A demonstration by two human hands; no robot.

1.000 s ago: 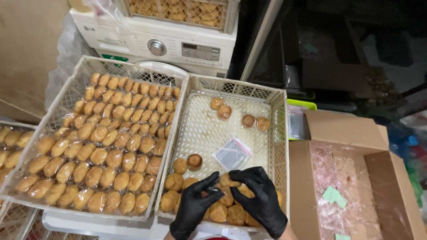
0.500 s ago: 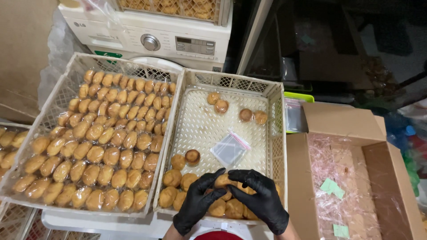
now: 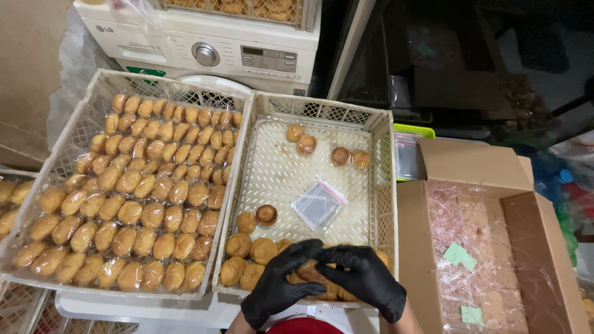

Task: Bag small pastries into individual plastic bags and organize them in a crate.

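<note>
Both my hands wear black gloves and meet over the near edge of the right white lattice crate (image 3: 381, 185). My left hand (image 3: 279, 283) and my right hand (image 3: 365, 277) together pinch one golden-brown pastry (image 3: 307, 271) above a pile of unwrapped pastries (image 3: 250, 253). A small clear plastic bag (image 3: 318, 204) lies on the crate floor just beyond my hands. Several wrapped pastries (image 3: 324, 150) sit at the crate's far end.
The left crate (image 3: 74, 133) is packed with rows of bagged pastries (image 3: 139, 185). An open cardboard box (image 3: 489, 247) lined with pink plastic stands at the right. A white washing machine (image 3: 210, 49) with another crate on top stands behind. A further tray of pastries (image 3: 9, 201) shows at the far left.
My hands have shifted slightly and closed tighter together around the pastry. The camera view has tilted a little lower and to the left.
</note>
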